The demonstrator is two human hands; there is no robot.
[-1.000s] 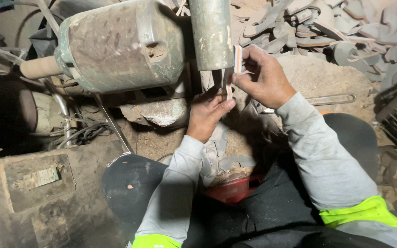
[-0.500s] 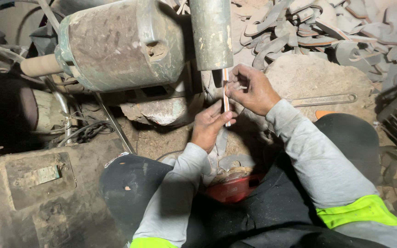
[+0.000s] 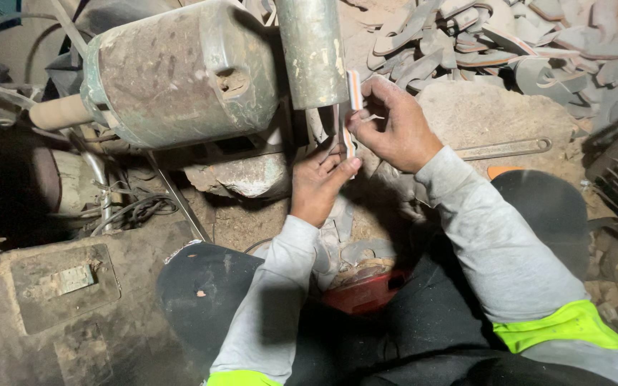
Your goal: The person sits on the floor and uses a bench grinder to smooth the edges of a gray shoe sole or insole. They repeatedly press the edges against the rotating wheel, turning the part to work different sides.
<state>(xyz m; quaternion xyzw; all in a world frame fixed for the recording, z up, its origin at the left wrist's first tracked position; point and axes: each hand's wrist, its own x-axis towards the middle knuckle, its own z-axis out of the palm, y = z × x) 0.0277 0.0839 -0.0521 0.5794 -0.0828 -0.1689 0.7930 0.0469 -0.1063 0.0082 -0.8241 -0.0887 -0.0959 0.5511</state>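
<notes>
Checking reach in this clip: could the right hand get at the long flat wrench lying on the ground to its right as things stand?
Probably yes, but not freely: the wrench lies uncovered just past the right hand, yet that hand is pinching a thin orange-and-white strip.

Dirt floor (image 3: 252, 221), dusty; grey cut pieces heaped (image 3: 509, 50) far side, long wrench (image 3: 506, 149) flat beside them, cables (image 3: 134, 211) near rusty motor (image 3: 180, 71).

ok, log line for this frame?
right hand: pinches striped strip | left hand: at strip's lower end | beside grey cylinder | red bowl below
</notes>
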